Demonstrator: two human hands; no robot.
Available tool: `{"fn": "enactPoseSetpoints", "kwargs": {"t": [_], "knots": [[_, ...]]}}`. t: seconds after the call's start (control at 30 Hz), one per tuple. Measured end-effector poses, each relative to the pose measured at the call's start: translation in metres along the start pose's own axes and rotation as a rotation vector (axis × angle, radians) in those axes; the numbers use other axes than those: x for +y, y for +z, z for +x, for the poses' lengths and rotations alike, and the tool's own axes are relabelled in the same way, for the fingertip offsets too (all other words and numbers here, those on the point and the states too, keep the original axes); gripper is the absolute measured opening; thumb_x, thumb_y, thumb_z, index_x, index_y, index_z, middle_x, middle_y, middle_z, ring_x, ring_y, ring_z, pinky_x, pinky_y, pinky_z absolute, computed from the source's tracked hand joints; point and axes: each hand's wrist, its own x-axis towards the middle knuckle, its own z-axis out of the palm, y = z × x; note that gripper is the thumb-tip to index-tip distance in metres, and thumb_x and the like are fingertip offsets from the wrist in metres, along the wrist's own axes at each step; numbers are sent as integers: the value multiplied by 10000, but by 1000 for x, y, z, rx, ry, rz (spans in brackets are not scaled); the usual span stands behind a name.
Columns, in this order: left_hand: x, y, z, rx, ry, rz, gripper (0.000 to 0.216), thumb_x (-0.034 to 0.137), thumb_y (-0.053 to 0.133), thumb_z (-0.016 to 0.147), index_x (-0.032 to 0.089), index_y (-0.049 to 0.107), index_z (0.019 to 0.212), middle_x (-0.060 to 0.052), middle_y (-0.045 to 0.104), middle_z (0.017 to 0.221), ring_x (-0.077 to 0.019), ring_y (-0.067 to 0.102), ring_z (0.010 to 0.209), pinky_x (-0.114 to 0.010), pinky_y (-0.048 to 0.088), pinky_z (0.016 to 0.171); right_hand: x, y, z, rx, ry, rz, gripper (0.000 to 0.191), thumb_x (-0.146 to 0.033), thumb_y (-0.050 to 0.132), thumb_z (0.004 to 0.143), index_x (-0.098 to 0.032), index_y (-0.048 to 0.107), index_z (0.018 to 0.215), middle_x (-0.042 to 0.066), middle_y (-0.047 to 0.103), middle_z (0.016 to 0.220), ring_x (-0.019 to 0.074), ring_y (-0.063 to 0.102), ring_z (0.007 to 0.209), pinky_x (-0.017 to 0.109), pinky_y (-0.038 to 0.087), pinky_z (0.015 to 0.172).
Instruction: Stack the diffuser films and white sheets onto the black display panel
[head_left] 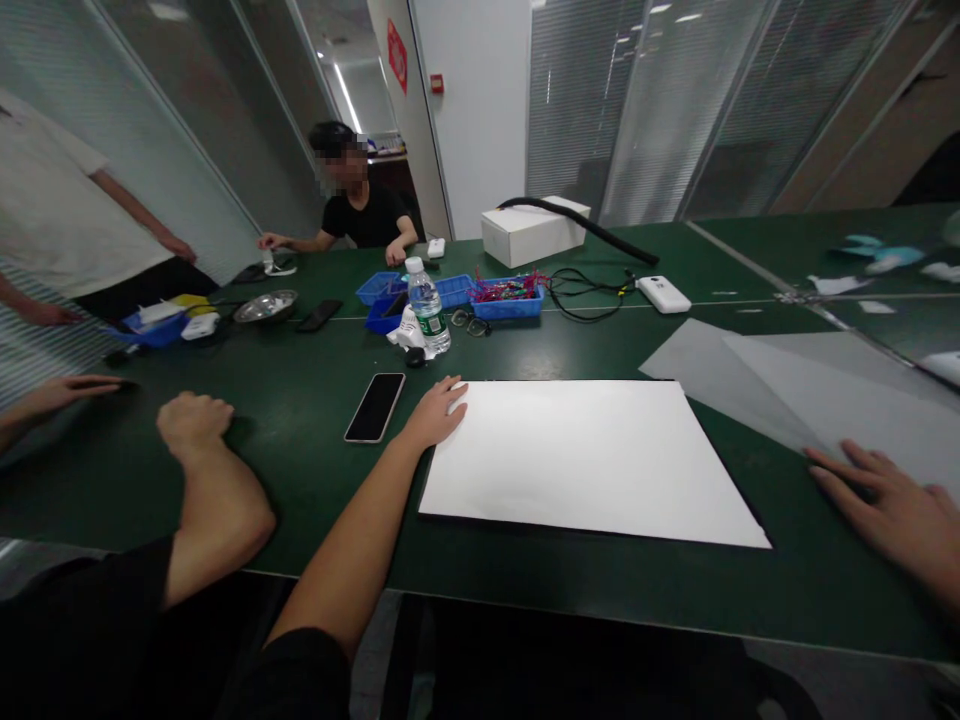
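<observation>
A white sheet [592, 460] lies flat in front of me, with a thin dark layer showing along its edges. My left hand [439, 412] rests on the sheet's far left corner, its fingers extended over the edge. To the right, translucent pale sheets [780, 385] overlap on the table. At their near edge is my right hand [889, 505], fingers apart; whether the fingertips press on the sheets I cannot tell. A phone [375, 408] lies face up just left of my left hand.
The green table [300, 480] holds a water bottle [429, 308], blue trays [508, 300] with small coloured parts, black cable [592, 295], a white box [534, 232] and a white device [664, 294]. A neighbour's fist [195, 422] rests at left; other people are beyond.
</observation>
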Motion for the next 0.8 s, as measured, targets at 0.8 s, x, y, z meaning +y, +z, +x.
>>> {"fn": "enactPoseSetpoints", "kwargs": {"t": [0.8], "knots": [[-6, 2, 6, 20, 18, 5, 592, 544, 589, 964, 191, 748, 1412, -173, 605, 1625, -390, 561, 1520, -575, 405, 1298, -72, -25, 60, 45, 205, -3, 920, -944, 346, 938, -170, 688, 1301, 172, 523, 1585, 516, 493, 1395, 927, 292, 1046]]}}
